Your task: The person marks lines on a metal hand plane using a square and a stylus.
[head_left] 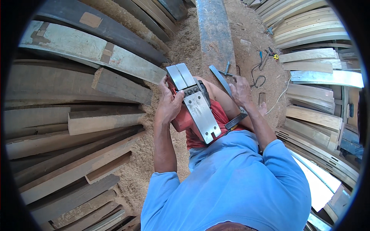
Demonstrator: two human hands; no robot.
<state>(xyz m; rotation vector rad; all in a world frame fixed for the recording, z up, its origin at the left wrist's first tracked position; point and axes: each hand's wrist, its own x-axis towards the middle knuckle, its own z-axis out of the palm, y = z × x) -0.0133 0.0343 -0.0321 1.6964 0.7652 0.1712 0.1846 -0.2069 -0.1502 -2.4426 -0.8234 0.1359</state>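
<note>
Along the left of the frame, dark and pale boards (50, 82) are lying in rows, their ends pointing toward wood shavings (135, 169) on the floor. Left of centre, the left hand (169, 102) is gripping the red-bodied side of a power planer (202, 115), which is resting near the middle of the frame over the person's lap, its metal sole facing up. At upper centre, a worn blue-grey plank (216, 30) is stretching to the top edge. Just right of centre, the right hand (241, 91) is curling its fingers around the blade of a metal square (220, 79), whose dark stock is lying near the blue shirt (231, 181). Farther right, a dark cable (254, 79) is looping across the floor, and pale boards (308, 25) are filling the upper right.
</note>
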